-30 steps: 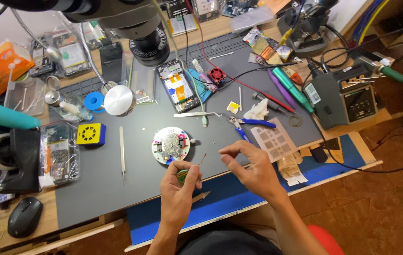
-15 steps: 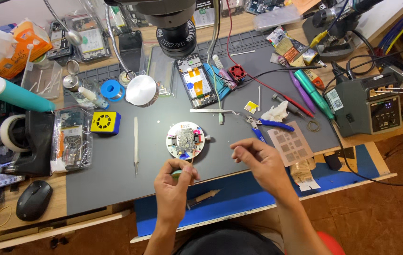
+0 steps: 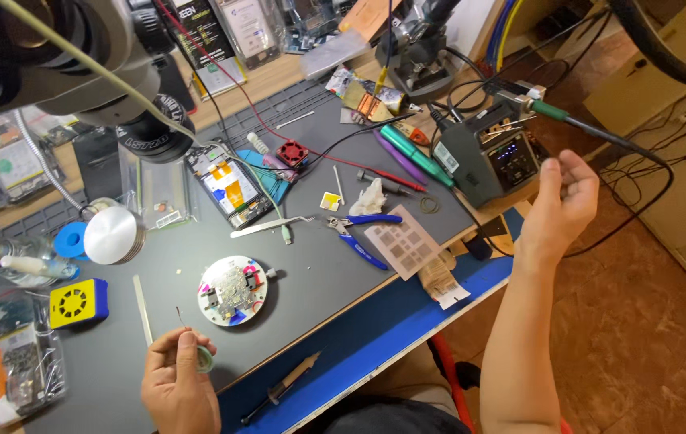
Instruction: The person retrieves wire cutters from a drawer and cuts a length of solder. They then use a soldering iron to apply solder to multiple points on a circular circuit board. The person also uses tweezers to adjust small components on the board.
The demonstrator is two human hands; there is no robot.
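Left hand [image 3: 178, 390] sits low over the grey surface [image 3: 319, 281], fingers pinched around a small greenish spool [image 3: 205, 359] with a thin strand of wire [image 3: 179, 315] sticking up from it, just beside the round board holder [image 3: 233, 290]. Right hand [image 3: 561, 205] is way out past the edge, fingers loosely curled and holding nothing, close to the soldering iron [image 3: 556, 115] resting at the station [image 3: 489, 157].

Risky bits as I see it: that hand is near the iron's hot end (can't tell if it's powered), so a careless grab could mean a burn or a snagged cable. The loose wire end could also poke across the board and short something. And the blue pliers [image 3: 361, 234] and the syringe [image 3: 285, 386] near the edge look easy to knock off with an elbow.
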